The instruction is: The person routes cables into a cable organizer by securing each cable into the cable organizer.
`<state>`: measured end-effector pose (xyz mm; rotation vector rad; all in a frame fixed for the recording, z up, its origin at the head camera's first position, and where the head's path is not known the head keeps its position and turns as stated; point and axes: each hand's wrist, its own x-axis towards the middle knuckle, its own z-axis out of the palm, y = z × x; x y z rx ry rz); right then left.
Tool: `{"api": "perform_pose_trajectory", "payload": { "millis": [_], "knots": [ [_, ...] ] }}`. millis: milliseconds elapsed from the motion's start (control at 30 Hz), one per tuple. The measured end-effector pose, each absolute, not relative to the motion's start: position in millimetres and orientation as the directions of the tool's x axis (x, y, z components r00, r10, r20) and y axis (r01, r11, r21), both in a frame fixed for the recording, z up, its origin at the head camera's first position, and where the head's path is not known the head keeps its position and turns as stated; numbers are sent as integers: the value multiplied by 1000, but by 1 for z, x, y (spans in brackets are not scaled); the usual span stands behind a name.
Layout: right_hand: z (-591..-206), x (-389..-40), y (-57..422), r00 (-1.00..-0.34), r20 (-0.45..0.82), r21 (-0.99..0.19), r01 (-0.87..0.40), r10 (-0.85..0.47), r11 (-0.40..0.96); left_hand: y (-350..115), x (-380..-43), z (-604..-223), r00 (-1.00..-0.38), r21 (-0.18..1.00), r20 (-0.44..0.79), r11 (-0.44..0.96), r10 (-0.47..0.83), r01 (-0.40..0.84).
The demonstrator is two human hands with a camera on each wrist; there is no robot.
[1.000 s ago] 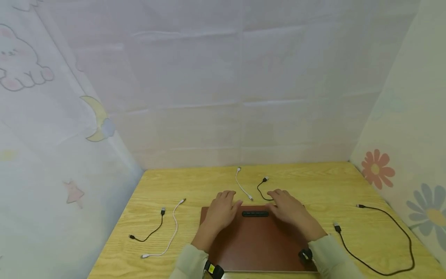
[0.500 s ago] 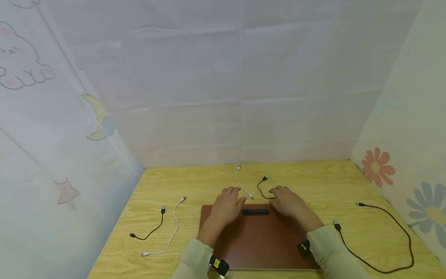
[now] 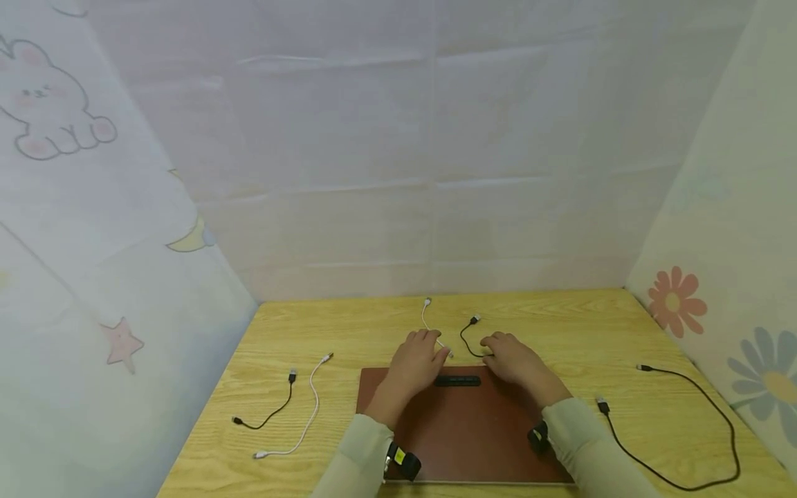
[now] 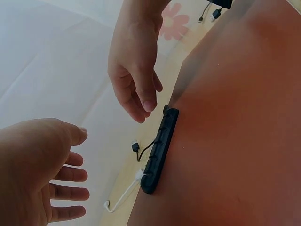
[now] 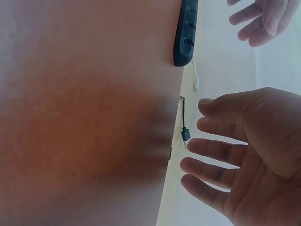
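My left hand [image 3: 416,360] hovers over the far edge of a brown leather-like mat [image 3: 473,436], its relaxed fingers near a short white USB cable [image 3: 425,318]. My right hand [image 3: 513,361] is over the same edge farther right, close to a short black USB cable [image 3: 462,335]. In both wrist views the fingers are spread and hold nothing. Between the hands, a black cable holder strip [image 4: 160,150] with several slots lies along the mat's far edge. My left thumb hides its left end in the head view.
To the left on the wooden table [image 3: 324,318] lie another black cable [image 3: 274,413] and a white cable [image 3: 315,404]. A longer black cable [image 3: 731,429] curves at the right. Printed cloth walls [image 3: 349,228] surround the table's back and sides.
My left hand has shifted right and slightly forward, now covering part of the white cable and the strip's left end. The right hand has stayed nearly in place.
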<state>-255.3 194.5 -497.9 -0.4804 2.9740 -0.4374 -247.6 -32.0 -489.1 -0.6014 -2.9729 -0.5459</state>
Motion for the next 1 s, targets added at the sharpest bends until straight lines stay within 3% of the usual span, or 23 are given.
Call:
{"api": "perform_pose_trajectory", "payload": {
  "millis": [400,1000],
  "knots": [
    [-511,-272,197,-943,-80,-283,-290,-324,914,-17,-268,-490,-920,285,86,876,381,389],
    [-519,-286,201,-950,-87,-334,-255,-299,908,-7,-282,-494,-935,367,43,865,352,343]
  ]
}}
